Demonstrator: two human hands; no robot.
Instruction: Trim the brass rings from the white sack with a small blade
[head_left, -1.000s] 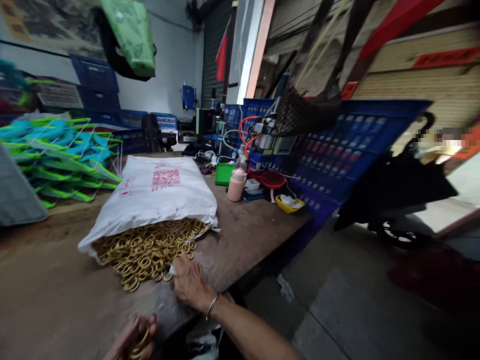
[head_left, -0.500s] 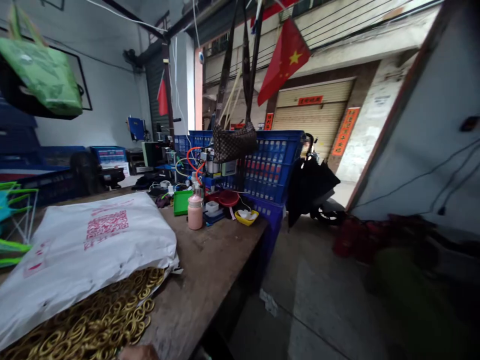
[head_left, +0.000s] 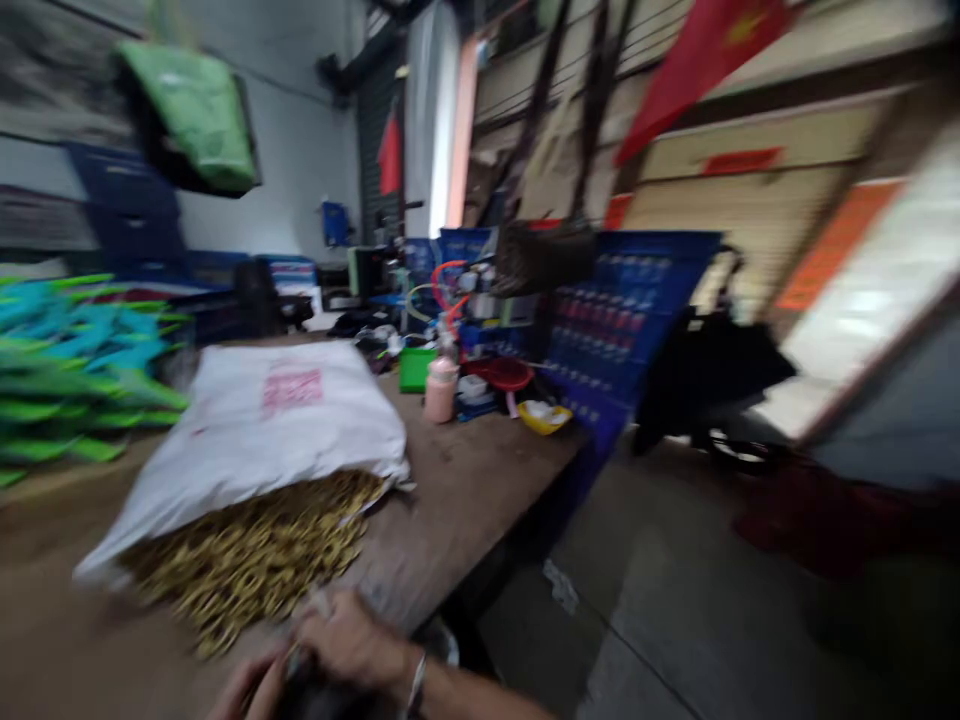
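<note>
At the bottom edge, near the table's front edge, my right hand (head_left: 345, 635) reaches in with a bracelet on the wrist. Its fingers are closed, and blur hides what they hold. Close beside it, my left hand (head_left: 259, 690) is partly cut off by the frame, its fingers bent toward the right hand. Something small and dark sits between the two, too smeared to name. Just beyond the hands, a heap of brass-coloured rings (head_left: 259, 560) spills from the mouth of a white sack (head_left: 345, 400) with red print, lying on the brown table (head_left: 442, 490).
A pink bottle (head_left: 440, 392), a green tray (head_left: 416, 370) and a yellow bowl (head_left: 545, 418) stand farther back. Bright green and blue pieces (head_left: 82, 370) are piled at left. Blue crates (head_left: 615, 310) rise behind the table, whose right edge drops to the floor (head_left: 637, 600).
My view has swung left, so the sack, rings and bottle sit farther right in the picture. Both hands now show; before, only part of one hand showed at the bottom edge.
</note>
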